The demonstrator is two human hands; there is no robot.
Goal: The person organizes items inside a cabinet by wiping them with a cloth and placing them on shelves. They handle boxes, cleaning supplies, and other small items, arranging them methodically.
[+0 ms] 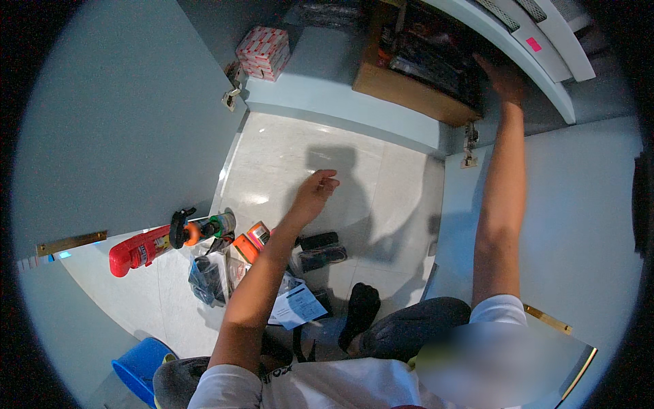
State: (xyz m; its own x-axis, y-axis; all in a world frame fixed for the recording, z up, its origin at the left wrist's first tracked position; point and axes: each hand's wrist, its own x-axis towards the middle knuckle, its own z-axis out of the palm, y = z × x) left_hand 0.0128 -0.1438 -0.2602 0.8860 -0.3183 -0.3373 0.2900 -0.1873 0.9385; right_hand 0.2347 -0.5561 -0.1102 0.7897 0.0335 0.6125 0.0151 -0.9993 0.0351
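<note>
My left hand (pixel 314 197) hangs in mid-air over the pale floor, its fingers loosely curled and holding nothing. Inside the cabinet at the upper right, my right hand (pixel 505 84) reaches into shadow beside an open cardboard box (pixel 414 94). Its fingertips are too dark to show whether they touch anything. Dark plastic-wrapped items (pixel 434 64) fill the box. Below my left forearm, bottles, orange packs (pixel 246 249), black packages (pixel 322 251) and a printed paper sheet (pixel 298 307) lie on the floor.
Cabinet doors (pixel 117 128) stand open on the left and right (pixel 572 214). A red-and-white patterned carton stack (pixel 263 53) sits on the cabinet base. A red bottle (pixel 138 250) lies near the left door. There is a blue bucket (pixel 140 370) at the lower left.
</note>
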